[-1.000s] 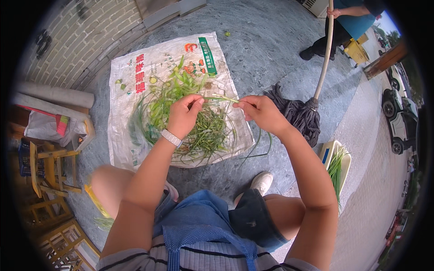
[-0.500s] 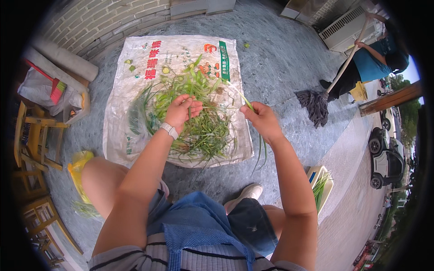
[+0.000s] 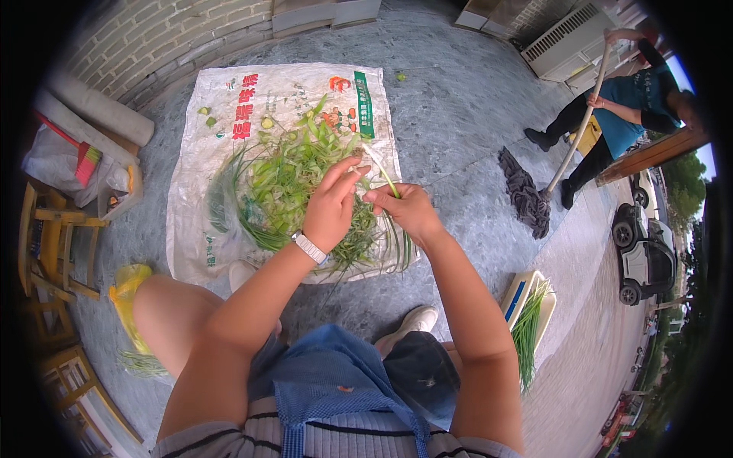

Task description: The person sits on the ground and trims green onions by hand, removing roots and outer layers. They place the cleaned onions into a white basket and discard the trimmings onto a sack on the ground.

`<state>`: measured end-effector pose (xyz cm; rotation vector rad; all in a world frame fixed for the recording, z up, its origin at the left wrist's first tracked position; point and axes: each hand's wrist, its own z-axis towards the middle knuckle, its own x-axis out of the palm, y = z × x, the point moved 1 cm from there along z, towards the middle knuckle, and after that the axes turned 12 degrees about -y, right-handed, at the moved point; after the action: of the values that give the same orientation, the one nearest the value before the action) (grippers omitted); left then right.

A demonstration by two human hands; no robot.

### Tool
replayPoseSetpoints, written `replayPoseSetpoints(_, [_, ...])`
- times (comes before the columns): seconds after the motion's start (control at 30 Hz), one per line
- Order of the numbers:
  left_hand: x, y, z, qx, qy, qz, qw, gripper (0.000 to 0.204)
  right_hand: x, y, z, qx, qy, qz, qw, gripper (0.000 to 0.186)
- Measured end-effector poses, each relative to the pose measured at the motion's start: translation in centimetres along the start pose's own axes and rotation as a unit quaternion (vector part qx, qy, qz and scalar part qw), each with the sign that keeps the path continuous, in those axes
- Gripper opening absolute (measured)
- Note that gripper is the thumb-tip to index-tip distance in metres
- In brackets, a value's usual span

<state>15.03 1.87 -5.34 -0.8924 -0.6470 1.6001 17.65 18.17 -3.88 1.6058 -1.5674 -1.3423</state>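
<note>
Over the pile of greens, my right hand [image 3: 405, 208] pinches a scallion [image 3: 381, 164], its white end pointing up and away from me and its long green leaves hanging below the fist. Close beside the stem is my left hand [image 3: 334, 202], wearing a light watch band, its fingers extended and slightly apart; whether they touch the stem is hard to see. Beneath both hands lies a heap of scallion trimmings and leaves [image 3: 286, 172], spread on a white printed woven sack [image 3: 191, 168]. Clear plastic film [image 3: 223, 202] lies at the heap's left side.
A tray of green scallions [image 3: 528, 328] stands at my right. Beside my left knee is a yellow plastic bag [image 3: 128, 294]. Far right, another person works a mop [image 3: 525, 191]. Yellow wooden stools [image 3: 57, 229] and a bin [image 3: 122, 191] line the left.
My left hand has moved right and forward to the scallion. My right hand has come in leftward with it. The other person and the mop have shifted.
</note>
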Motion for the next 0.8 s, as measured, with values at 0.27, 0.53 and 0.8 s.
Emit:
replayPoseSetpoints(0.27, [3.3,1.6,-3.1,0.158,0.135,0.055,0.977,0.018,-3.5,-4.4,-1.7,-0.061,0.031,-0.055,0.996,0.022])
replayPoseSetpoints(0.53, [6.3,9.2,-2.2,-0.341,0.142,-0.069,0.927,0.026,-16.5,-7.3,-11.6,-0.119,-0.162,-0.421,0.884,0.025])
replayPoseSetpoints(0.8, [1.4,23.9,1.4,-0.306,0.223,0.111,0.919,0.028,-41.7,-16.3,-21.6,0.062,-0.48,-0.529,0.697,0.029])
